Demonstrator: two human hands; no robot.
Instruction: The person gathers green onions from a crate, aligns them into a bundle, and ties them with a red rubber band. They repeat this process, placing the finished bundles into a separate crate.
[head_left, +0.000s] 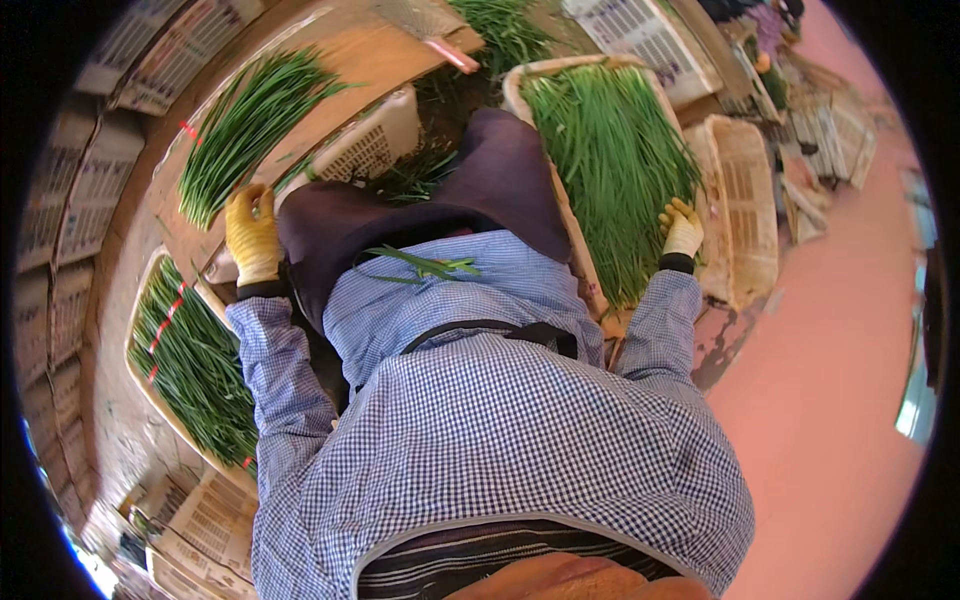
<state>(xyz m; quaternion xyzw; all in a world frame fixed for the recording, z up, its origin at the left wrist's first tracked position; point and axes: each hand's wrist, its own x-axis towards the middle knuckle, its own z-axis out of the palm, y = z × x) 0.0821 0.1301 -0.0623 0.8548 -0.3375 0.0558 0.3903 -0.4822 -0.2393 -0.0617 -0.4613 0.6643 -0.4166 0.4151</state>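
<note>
My left hand (253, 234), in a yellow-coated glove, is beside the cut ends of a loose bunch of garlic chives (259, 127) on a wooden board (375, 56). Its thumb and fingers are bent with a gap between them, and I see nothing held there. At the right, my right hand (681, 229), gloved alike, rests at the edge of the chives (607, 165) heaped in a long plastic crate (517, 90). Its fingers are slightly apart over the leaves. A few loose leaves (424, 264) lie on my checked apron (480, 300).
Chives tied with red bands (191, 360) fill a crate at the left. A pale crate (382, 139) stands under the board. Another crate (742, 210) is right of the chives. Stacked crates (82, 180) line the far left. A person (772, 22) is at upper right.
</note>
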